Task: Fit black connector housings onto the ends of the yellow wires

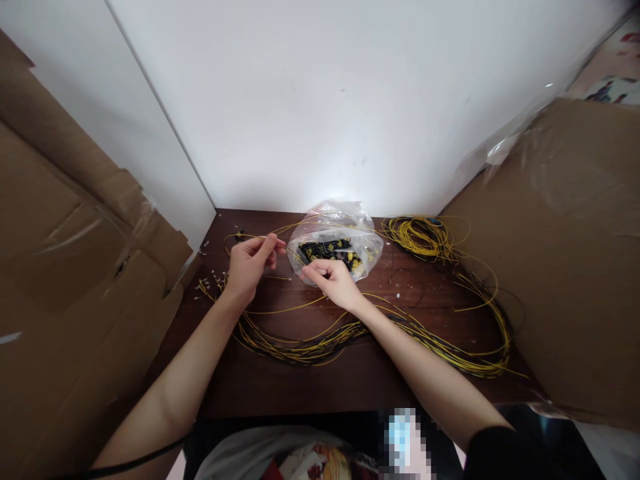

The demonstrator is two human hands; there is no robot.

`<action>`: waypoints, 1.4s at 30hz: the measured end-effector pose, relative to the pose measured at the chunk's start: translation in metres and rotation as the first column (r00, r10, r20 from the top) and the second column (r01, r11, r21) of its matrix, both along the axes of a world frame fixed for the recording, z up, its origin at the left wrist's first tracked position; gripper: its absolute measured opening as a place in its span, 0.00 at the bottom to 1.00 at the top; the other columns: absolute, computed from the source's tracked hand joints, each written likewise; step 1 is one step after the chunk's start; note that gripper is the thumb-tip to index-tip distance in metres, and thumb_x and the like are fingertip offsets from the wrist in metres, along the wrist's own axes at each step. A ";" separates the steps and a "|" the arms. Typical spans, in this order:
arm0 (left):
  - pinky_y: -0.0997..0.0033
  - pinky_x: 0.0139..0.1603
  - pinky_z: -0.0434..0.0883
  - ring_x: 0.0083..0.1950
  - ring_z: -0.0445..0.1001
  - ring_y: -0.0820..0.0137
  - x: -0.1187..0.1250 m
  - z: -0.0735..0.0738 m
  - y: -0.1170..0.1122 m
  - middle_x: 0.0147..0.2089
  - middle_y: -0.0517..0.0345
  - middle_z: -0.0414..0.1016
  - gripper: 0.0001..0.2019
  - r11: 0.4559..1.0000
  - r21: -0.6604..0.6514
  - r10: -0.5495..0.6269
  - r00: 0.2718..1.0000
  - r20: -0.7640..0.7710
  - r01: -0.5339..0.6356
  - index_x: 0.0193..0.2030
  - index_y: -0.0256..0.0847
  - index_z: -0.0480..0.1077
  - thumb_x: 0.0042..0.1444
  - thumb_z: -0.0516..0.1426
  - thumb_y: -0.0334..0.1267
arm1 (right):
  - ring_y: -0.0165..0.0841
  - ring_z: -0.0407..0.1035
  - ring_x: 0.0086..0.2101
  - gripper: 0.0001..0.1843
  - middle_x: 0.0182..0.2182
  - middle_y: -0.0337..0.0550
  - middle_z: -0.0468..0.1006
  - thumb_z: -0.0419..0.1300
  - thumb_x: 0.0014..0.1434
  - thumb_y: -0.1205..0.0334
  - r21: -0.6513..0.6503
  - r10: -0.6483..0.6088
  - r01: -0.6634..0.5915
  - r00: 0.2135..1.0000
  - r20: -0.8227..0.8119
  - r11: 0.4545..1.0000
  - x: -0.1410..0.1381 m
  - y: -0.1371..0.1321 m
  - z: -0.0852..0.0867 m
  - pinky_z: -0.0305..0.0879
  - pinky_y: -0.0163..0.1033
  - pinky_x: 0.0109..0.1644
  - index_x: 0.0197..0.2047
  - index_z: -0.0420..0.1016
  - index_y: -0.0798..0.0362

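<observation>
My left hand is closed in a pinch on a thin yellow wire above the dark wooden table. My right hand has its fingers curled at the mouth of a clear plastic bag holding several small black and yellow connectors; what it grips is too small to make out. A long bundle of yellow and black wires lies under both forearms and curves off to the right.
A coil of yellow wire lies at the back right of the table. Cardboard sheets stand on the left and right. A white wall closes the back. Small white bits dot the left edge.
</observation>
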State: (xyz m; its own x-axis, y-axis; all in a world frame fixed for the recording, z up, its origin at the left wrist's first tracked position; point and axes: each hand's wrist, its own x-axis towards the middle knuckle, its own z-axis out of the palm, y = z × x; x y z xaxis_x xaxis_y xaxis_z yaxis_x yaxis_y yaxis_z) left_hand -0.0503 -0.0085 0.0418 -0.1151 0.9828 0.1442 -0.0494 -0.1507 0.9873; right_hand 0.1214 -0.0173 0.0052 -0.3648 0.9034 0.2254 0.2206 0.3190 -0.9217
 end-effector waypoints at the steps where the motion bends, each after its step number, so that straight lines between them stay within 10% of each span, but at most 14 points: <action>1: 0.78 0.21 0.61 0.20 0.62 0.79 0.001 0.000 -0.001 0.24 0.56 0.73 0.13 1.000 0.015 -0.018 0.999 -0.038 0.019 0.28 0.34 0.74 0.49 0.59 0.45 | 0.24 0.48 0.19 0.21 0.16 0.33 0.58 0.52 0.58 0.48 0.005 0.002 -0.002 1.000 -0.005 1.000 0.000 0.000 0.000 0.44 0.32 0.24 0.29 0.74 0.58; 14: 0.78 0.26 0.63 0.27 0.68 0.73 0.007 -0.007 -0.007 0.27 0.56 0.75 0.11 0.947 0.057 -0.261 0.857 -0.443 0.318 0.27 0.36 0.75 0.51 0.57 0.41 | 0.23 0.48 0.20 0.21 0.16 0.33 0.58 0.52 0.58 0.49 0.021 0.014 -0.014 1.000 0.015 1.000 0.000 0.000 0.000 0.44 0.32 0.24 0.29 0.74 0.58; 30: 0.79 0.21 0.59 0.21 0.60 0.80 -0.001 -0.003 0.002 0.25 0.58 0.69 0.13 0.998 -0.070 0.012 0.988 0.152 -0.002 0.29 0.33 0.74 0.46 0.61 0.43 | 0.24 0.48 0.20 0.24 0.16 0.34 0.57 0.50 0.59 0.48 0.059 -0.006 0.004 0.999 0.046 0.998 0.000 -0.001 0.003 0.44 0.33 0.25 0.29 0.76 0.59; 42: 0.79 0.25 0.62 0.24 0.64 0.77 0.005 -0.003 -0.006 0.25 0.58 0.73 0.11 0.915 -0.088 -0.401 0.872 -0.280 0.393 0.29 0.35 0.75 0.49 0.59 0.43 | 0.24 0.54 0.21 0.22 0.19 0.37 0.66 0.50 0.60 0.50 0.077 0.021 -0.026 0.998 0.062 0.997 0.001 0.000 0.000 0.49 0.32 0.27 0.30 0.76 0.59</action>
